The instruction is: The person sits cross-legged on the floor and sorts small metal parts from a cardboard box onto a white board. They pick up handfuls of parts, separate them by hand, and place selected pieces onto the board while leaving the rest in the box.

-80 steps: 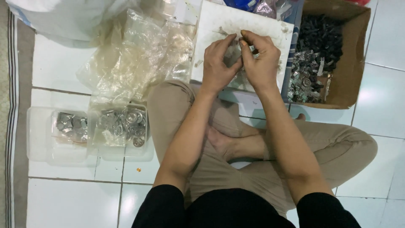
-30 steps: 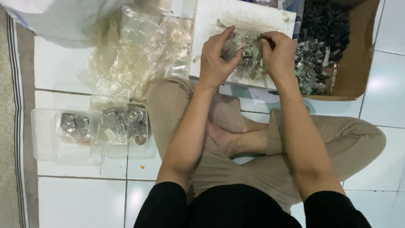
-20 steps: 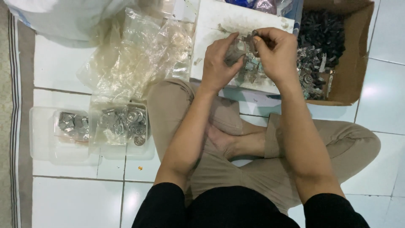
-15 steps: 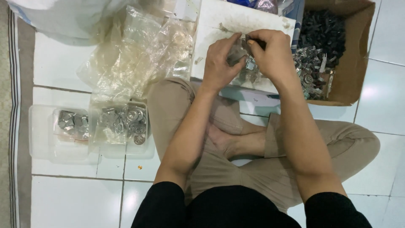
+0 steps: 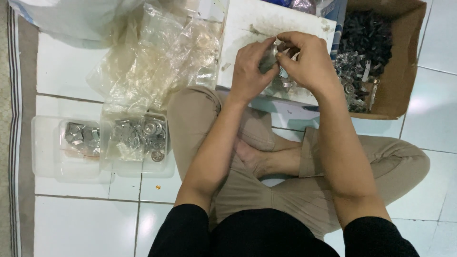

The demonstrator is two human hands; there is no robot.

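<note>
A small clear bag (image 5: 269, 58) w/ metal bits is pinched between both hands, left hand (image 5: 250, 71) and right hand (image 5: 309, 62) about equally near, above the white board (image 5: 252, 24); long axis can't be told.

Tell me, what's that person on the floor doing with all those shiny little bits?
A person sits cross-legged on the white tiled floor. Both hands, left hand and right hand, pinch a small clear plastic bag of silvery metal parts over a white board. A brown cardboard box of dark and silvery parts sits to the right, and clear plastic trays holding filled bags lie to the left.
</note>
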